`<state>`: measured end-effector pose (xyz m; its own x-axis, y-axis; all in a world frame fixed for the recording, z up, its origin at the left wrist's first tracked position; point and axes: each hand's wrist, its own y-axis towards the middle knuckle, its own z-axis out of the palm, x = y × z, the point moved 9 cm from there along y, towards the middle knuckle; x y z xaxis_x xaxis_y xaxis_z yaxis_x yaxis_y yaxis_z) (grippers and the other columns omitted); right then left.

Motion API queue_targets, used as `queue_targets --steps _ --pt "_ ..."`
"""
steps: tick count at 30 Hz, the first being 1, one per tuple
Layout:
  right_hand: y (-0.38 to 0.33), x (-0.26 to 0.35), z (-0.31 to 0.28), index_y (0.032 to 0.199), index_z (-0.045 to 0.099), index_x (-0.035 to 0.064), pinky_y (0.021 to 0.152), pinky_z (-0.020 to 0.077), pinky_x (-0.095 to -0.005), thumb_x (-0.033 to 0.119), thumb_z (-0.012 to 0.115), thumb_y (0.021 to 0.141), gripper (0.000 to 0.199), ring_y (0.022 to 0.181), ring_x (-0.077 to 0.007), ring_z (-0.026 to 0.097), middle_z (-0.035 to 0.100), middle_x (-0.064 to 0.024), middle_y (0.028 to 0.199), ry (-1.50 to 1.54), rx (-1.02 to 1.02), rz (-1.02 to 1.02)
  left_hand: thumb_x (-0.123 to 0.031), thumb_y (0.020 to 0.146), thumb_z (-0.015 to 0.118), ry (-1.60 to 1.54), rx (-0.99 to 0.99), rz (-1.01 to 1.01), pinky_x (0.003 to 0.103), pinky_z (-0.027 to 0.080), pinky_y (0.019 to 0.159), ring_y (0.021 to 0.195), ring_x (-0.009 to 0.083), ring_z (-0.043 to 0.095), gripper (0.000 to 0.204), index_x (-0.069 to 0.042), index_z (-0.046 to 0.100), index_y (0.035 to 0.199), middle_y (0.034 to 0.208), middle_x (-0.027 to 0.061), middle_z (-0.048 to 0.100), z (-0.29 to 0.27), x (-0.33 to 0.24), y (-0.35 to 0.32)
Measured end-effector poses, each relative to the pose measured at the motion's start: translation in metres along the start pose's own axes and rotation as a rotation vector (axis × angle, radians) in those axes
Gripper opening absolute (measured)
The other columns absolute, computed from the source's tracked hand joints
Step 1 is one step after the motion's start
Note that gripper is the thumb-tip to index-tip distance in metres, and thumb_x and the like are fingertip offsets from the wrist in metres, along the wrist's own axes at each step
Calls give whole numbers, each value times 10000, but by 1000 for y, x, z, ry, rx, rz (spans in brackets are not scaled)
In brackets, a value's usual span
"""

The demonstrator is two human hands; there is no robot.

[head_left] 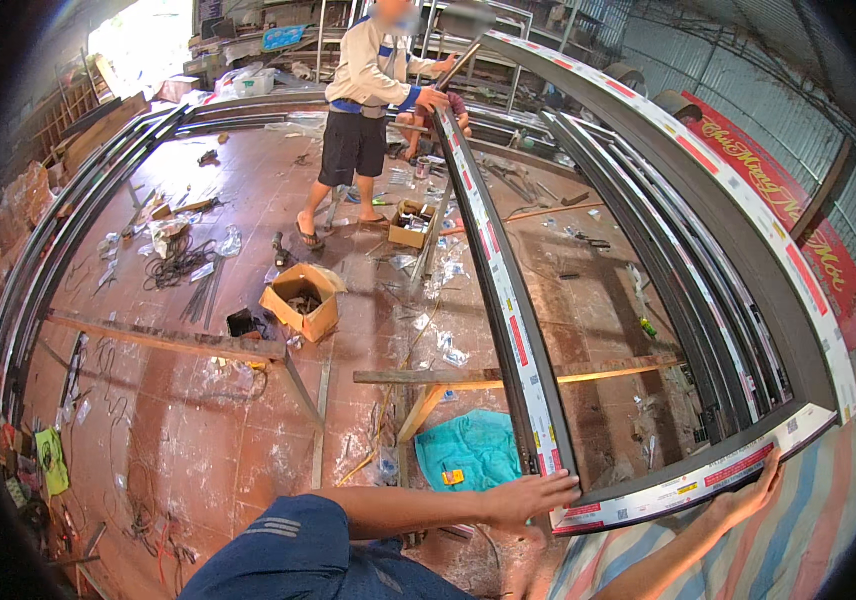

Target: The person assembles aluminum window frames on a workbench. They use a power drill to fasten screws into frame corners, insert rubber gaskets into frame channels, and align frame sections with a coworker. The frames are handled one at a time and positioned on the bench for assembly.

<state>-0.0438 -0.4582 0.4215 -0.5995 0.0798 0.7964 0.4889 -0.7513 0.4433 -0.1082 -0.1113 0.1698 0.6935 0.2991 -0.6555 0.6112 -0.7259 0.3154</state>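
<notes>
A large dark-grey window or door frame (500, 305) with white, red-marked protective film spreads across the right side. My left hand (533, 497) lies with straight fingers on its near left corner. Against the outer side of the near rail (693, 488) rests my right hand (753, 495), its fingers stretched along the film and its palm partly hidden. At the far end a person (373, 90) in a light jacket and dark shorts has both hands on the frame.
More dark metal frames (648, 250) lie inside and beyond this one, others (78, 220) along the left. A wooden trestle (428, 377) stands before me near a teal cloth (468, 447). Cardboard boxes (320, 318), cables (180, 262) and scraps litter the tiled floor. Another person crouches behind.
</notes>
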Motion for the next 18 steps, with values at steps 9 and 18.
queue_targets --steps 9,18 --pt "-194 123 29 1388 583 -36 1036 465 -340 285 736 1048 492 1154 -193 597 652 -111 1296 -155 100 -385 -577 1028 686 -1213 -281 -12 503 430 1187 1475 353 503 1075 -105 42 1748 1757 227 268 -272 -80 -50" --pt "-425 105 -38 1444 573 -58 1103 464 -411 240 832 956 628 1231 -242 617 659 -150 1365 -486 255 -140 -900 875 593 -1477 -399 -143 602 315 1225 1555 446 356 1281 -74 119 1732 1782 153 204 -361 -136 -226"
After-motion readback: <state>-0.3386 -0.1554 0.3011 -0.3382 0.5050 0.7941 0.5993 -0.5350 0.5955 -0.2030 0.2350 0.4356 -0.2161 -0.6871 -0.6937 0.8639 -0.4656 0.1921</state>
